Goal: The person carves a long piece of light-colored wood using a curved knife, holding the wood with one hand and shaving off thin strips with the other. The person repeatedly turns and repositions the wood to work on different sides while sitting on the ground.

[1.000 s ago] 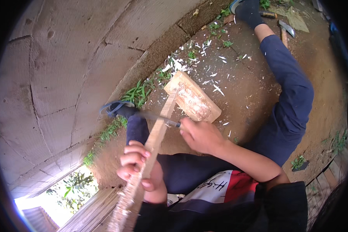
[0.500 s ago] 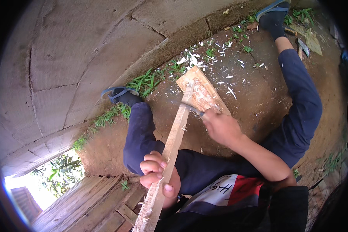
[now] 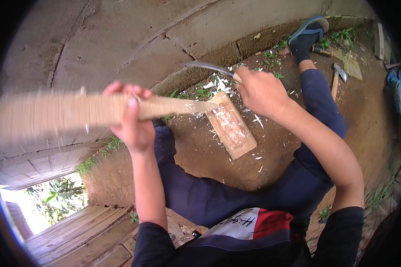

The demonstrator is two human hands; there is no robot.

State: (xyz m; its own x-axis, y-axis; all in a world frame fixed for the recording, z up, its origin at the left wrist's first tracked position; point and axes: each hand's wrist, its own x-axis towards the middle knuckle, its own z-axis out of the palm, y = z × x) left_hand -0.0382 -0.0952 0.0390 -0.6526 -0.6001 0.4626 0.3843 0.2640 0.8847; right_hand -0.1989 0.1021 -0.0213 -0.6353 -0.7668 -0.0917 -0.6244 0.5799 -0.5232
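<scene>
Nearest us, our left hand has its grip wrapped tight around a long wooden stick, held level and blurred, its whittled tip pointing right. Our right hand clenches a curved knife just above that tip. Beyond lies a wooden block on dirt ground strewn with shavings.

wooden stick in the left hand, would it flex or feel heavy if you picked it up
The wooden stick is probably stiff: it stays straight though the left hand holds it only partway along. It likely feels light, since one hand carries it level. Its pale, freshly shaved end near the knife in the right hand may be rough rather than slippery.
</scene>
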